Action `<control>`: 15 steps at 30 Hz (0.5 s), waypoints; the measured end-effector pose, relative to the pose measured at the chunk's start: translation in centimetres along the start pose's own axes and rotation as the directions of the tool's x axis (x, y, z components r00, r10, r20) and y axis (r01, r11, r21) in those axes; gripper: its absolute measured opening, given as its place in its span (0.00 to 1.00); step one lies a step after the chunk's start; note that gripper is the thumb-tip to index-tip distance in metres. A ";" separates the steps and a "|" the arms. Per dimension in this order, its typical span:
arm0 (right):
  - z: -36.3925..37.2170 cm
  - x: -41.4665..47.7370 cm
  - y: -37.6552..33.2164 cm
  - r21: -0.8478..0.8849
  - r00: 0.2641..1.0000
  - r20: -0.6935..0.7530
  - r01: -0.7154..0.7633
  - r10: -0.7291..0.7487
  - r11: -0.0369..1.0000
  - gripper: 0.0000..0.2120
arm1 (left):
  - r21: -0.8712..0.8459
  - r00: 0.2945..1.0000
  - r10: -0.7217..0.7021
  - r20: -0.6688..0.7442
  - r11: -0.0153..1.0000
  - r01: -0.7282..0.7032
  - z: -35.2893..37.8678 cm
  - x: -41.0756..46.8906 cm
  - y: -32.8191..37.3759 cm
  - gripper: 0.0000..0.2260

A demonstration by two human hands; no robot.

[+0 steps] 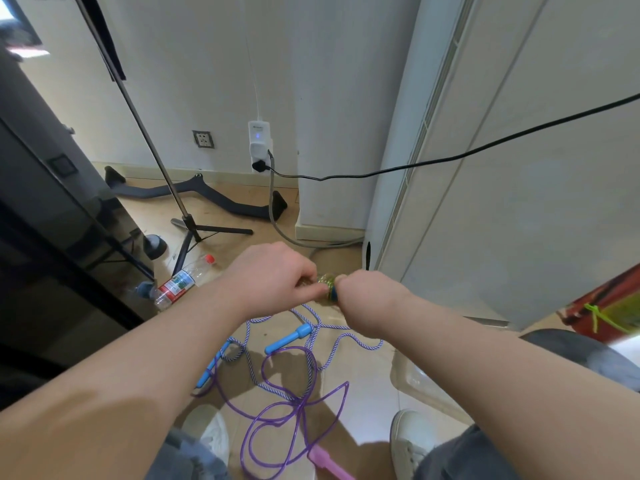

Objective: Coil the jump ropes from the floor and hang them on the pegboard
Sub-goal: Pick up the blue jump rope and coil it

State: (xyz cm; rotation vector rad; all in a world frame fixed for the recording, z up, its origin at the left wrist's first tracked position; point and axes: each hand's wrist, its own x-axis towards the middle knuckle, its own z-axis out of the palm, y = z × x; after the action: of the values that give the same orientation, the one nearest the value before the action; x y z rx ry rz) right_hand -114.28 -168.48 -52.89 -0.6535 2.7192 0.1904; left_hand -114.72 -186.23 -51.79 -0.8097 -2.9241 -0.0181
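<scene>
Both my hands meet above the floor around a small green-gold and blue bundle (pixel 329 287), which looks like a coiled rope. My left hand (pixel 273 275) pinches its left side and my right hand (pixel 367 299) grips its right side; most of it is hidden by fingers. Below them, a blue-and-white braided jump rope (pixel 332 344) with light blue handles (pixel 289 337) lies tangled on the tiles. A purple plastic jump rope (pixel 277 410) with a pink handle (pixel 327 460) loops across it near my feet. No pegboard is in view.
A plastic water bottle (pixel 183 280) lies on the floor at left beside a tripod stand (pixel 194 230). A black cable (pixel 450 157) runs from a wall plug across to the right. A white cabinet (pixel 502 168) stands on the right, dark furniture on the left.
</scene>
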 end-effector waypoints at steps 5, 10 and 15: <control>1.0 -1.0 -0.9 0.105 0.936 0.033 0.346 -0.351 0.932 0.10 | -0.027 0.994 -0.056 -0.098 0.998 0.054 0.1 0.3 -1.1 0.27; -0.2 -1.7 -1.1 0.294 0.824 -0.220 0.566 -0.522 0.770 0.08 | -0.330 0.968 -0.250 0.032 0.911 0.246 0.9 -0.5 -2.1 0.31; -1.4 -1.9 0.1 0.606 0.900 -0.343 0.430 -0.268 0.670 0.05 | -0.590 0.899 -0.371 0.234 0.681 0.434 0.1 -0.1 -1.6 0.22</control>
State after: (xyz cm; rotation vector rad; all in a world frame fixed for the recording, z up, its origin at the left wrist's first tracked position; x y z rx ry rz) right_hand -113.08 -167.90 -50.90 -0.9816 2.5018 -0.9828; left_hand -115.44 -187.66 -51.91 -0.1681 -3.1292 -1.0832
